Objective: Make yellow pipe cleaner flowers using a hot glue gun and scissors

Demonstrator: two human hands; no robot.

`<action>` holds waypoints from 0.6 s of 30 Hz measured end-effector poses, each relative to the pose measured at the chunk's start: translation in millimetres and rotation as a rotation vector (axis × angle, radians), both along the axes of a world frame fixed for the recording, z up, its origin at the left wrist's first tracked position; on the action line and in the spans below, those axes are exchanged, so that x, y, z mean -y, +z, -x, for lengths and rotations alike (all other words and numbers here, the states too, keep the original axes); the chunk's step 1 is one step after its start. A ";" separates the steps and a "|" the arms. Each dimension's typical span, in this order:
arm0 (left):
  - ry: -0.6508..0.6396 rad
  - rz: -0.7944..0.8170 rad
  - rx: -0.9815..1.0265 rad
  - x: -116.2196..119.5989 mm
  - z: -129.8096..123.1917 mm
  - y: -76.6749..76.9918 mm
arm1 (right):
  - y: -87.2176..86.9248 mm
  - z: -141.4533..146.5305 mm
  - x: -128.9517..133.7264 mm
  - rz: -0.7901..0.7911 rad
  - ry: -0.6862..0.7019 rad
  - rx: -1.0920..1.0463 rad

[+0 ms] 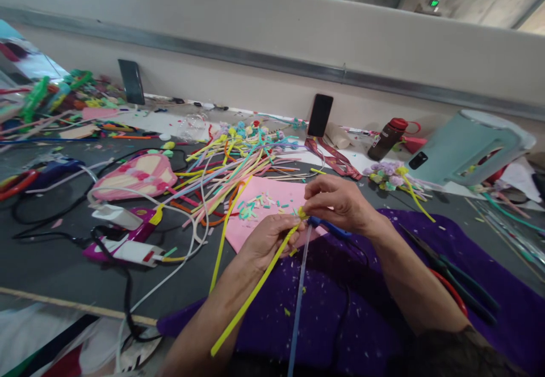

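Left hand is pinching the yellow stem, tail trailing toward the wearer; right hand is pinching its curled end between the hands. Risk: curl could be unwinding if the tail is snagging on the translucent stick alongside.

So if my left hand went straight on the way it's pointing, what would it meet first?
Your left hand would probably meet the blue tool first, just past the yellow strip it holds. Depth is unclear there, so your right hand might come first instead.
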State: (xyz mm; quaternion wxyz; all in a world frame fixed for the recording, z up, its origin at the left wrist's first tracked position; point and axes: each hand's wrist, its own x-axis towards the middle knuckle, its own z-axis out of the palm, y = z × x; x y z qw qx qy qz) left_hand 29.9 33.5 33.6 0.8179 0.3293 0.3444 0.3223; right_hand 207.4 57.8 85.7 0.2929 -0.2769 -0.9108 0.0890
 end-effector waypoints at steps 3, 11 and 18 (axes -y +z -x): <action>0.013 -0.008 0.033 0.6 0.8 4.4 | 6.1 -6.5 1.8 0.067 -0.005 -0.106; 0.184 -0.148 0.108 3.4 5.5 -1.2 | 3.5 -9.1 -0.8 0.145 -0.176 -0.371; 0.230 -0.209 -0.014 6.9 9.2 -3.3 | -1.7 2.8 -0.2 0.188 -0.131 -0.306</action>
